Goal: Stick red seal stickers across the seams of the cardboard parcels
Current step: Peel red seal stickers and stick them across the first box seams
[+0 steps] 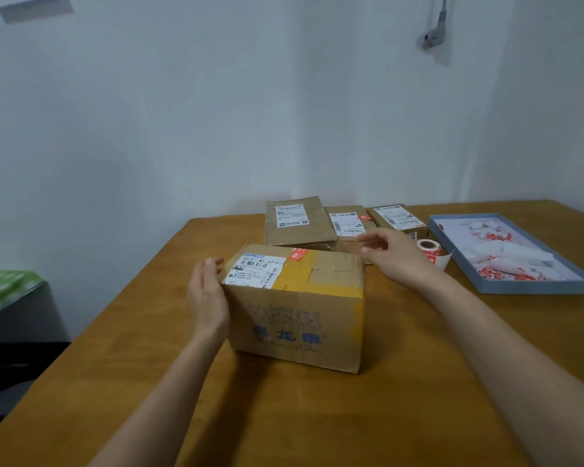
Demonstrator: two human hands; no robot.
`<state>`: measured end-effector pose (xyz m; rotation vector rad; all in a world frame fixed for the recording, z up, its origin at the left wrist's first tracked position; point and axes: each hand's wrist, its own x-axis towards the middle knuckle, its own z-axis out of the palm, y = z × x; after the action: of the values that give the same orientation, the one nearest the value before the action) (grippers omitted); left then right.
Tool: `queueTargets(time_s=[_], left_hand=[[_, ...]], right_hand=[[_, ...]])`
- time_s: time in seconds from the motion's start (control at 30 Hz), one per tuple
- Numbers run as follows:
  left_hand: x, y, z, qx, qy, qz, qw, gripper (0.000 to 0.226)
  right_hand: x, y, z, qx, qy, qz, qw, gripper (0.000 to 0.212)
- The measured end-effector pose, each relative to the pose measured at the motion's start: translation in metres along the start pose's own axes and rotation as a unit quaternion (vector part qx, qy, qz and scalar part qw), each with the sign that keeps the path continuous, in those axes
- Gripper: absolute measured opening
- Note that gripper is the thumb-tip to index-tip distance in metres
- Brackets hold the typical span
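Steadied at nine o'clock by the flat left hand [205,294], the sealed parcel [295,308] is freed — right hand [390,256] fingers [371,246] released, grasping nothing.

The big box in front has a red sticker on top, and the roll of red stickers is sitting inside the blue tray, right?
Not quite. The head view shows the sticker roll standing on the table, beside the blue tray, not inside it. The big box does have a red sticker on top.

Near box [297,308]: label [255,269] at 10 o'clock reads "501E… 4218"; front print blue "龙泉". Far labels unreadable.
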<state>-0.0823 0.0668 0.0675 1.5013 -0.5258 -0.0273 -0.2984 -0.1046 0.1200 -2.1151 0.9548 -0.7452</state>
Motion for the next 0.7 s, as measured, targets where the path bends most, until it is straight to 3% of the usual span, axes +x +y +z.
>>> queueTargets(time_s=[0.13, 0.33, 0.43, 0.57, 0.7], left_hand=[[-0.012, 0.007, 0.011, 0.024, -0.065, 0.039, 0.997, 0.026], [-0.020, 0.024, 0.013, 0.006, -0.179, 0.101, 0.979, 0.033], [-0.011, 0.031, 0.014, 0.009, -0.155, 0.089, 0.984, 0.035], [-0.002, 0.050, 0.025, 0.075, -0.105, 0.123, 0.984, 0.027], [0.003, 0.074, 0.046, 0.177, -0.157, 0.129, 0.963, 0.016]], right_hand=[[0.005, -0.001, -0.001, -0.005, 0.042, -0.019, 0.999, 0.025], [0.007, 0.000, -0.011, -0.051, -0.006, -0.065, 0.997, 0.038], [0.012, 0.003, -0.019, -0.025, 0.026, -0.066, 0.997, 0.040], [0.013, -0.010, -0.021, -0.040, 0.060, -0.096, 0.993, 0.027], [0.011, -0.023, -0.011, -0.018, 0.017, -0.124, 0.992, 0.019]])
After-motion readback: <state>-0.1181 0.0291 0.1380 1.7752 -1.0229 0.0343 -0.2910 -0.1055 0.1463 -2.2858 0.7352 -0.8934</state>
